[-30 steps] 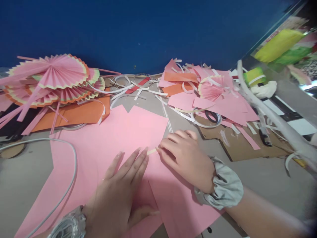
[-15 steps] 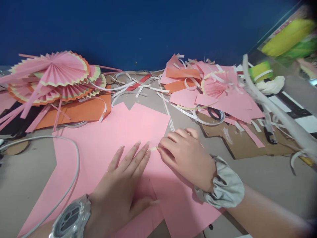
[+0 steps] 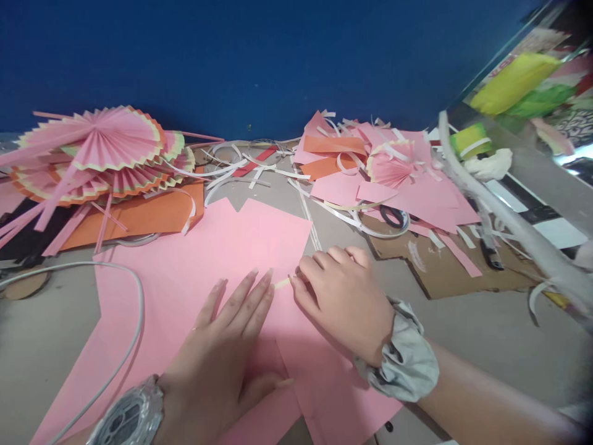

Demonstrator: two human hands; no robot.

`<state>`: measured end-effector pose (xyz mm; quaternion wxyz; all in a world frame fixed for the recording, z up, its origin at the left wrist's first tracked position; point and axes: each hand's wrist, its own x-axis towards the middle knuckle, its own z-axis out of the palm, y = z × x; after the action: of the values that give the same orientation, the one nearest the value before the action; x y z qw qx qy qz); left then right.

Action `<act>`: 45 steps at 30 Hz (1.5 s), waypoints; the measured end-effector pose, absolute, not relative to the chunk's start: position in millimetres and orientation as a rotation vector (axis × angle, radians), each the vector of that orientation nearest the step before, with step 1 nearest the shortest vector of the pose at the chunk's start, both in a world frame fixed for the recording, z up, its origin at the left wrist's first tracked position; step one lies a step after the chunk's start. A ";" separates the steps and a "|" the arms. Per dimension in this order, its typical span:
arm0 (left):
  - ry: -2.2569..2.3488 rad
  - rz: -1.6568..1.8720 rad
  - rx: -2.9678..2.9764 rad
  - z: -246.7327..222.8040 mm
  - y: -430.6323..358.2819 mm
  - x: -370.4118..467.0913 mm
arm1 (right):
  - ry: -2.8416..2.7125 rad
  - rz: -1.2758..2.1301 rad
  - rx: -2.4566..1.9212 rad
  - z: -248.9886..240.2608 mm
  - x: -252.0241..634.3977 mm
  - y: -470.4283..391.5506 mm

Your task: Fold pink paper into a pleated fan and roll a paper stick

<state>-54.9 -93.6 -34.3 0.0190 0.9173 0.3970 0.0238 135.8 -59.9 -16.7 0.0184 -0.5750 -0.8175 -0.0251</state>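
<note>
Large sheets of pink paper [image 3: 185,272] lie overlapping on the table in front of me. My left hand [image 3: 222,352] rests flat on them with its fingers spread. A short pale yellow strip, looking like tape [image 3: 281,283], lies on the pink paper just past the left fingertips. My right hand [image 3: 340,300], a grey scrunchie [image 3: 401,355] at its wrist, has its thumb and index finger pinched at the strip's right end. Its other fingers are curled.
Pleated pink paper fans [image 3: 115,142] are piled at the back left on orange paper [image 3: 139,222]. Paper scraps [image 3: 426,185], white curled strips and cardboard [image 3: 440,272] lie at the right. A pale cable [image 3: 141,303] crosses the left side; a blue wall [image 3: 250,68] stands behind.
The view has shifted slightly, so most things sit a little further left and lower. Both hands keep nearly the same pose over the strip.
</note>
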 end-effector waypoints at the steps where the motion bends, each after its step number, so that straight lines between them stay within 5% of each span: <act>1: 1.239 0.075 2.849 -34.7 -93.5 -55.1 | -2.538 -0.089 -1.797 -17.4 135.6 -60.1; 10: 1.195 0.126 2.907 -35.4 -93.6 -57.0 | -2.559 -0.131 -1.805 -16.5 140.1 -58.8; 25: 1.268 0.404 2.906 -30.3 -99.1 -59.0 | -2.544 0.340 -1.584 -7.2 155.4 -52.0; 32: 0.890 0.060 2.964 -27.2 -88.7 -57.2 | -2.561 0.415 -1.576 -10.0 156.7 -53.0; 45: 0.848 0.003 2.943 -31.1 -90.2 -59.9 | -2.608 0.479 -1.540 -11.4 157.7 -51.5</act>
<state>-59.9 -90.2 -31.1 0.0394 0.9602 0.2767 0.0008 157.7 -51.5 -11.4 0.0375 -0.5020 -0.8498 0.1562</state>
